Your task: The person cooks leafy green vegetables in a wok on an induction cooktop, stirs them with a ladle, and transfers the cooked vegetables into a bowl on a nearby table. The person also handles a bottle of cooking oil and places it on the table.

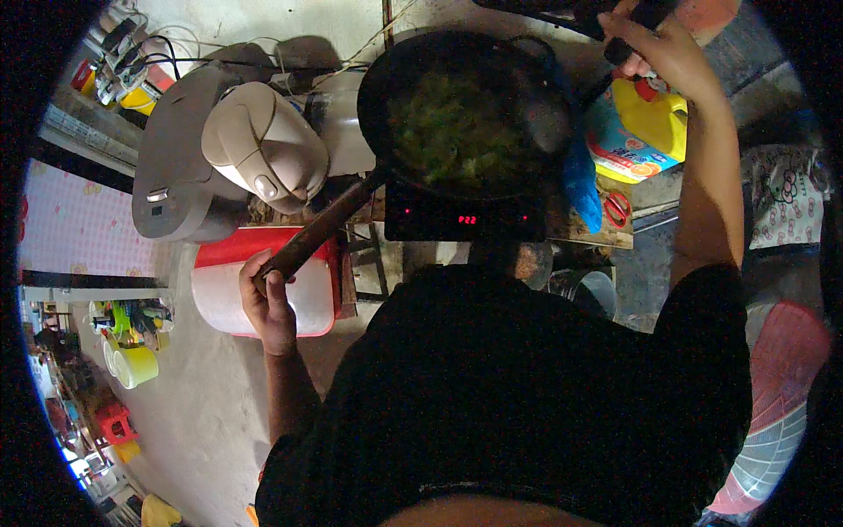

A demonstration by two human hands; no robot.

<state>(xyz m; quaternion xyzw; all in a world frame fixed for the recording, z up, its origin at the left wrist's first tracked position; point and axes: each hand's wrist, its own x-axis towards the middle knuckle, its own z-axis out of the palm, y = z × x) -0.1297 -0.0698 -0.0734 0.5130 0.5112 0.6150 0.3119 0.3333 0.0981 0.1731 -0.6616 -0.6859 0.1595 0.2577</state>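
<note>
A dark wok (376, 105) with chopped green vegetables (457, 132) in it sits on a black induction cooker (439, 224) with a lit red display. My left hand (270, 307) is closed round the end of the wok's long brown handle (325, 224). At the upper right my right hand (672, 57) is raised beyond the wok's right side, fingers closed on a dark, blocky thing (645, 26). Its kind is hard to make out in the dim light. Below that hand stands a yellow jug (654, 123) with a red cap and a blue label.
Left of the wok stand a beige electric pot (263, 145) and a grey rice cooker (167, 189). A red-and-white box (237, 299) is below them. Red-handled scissors (618, 209) and a blue plastic bag (581, 180) lie right of the cooker. A pink basket (786, 351) stands far right.
</note>
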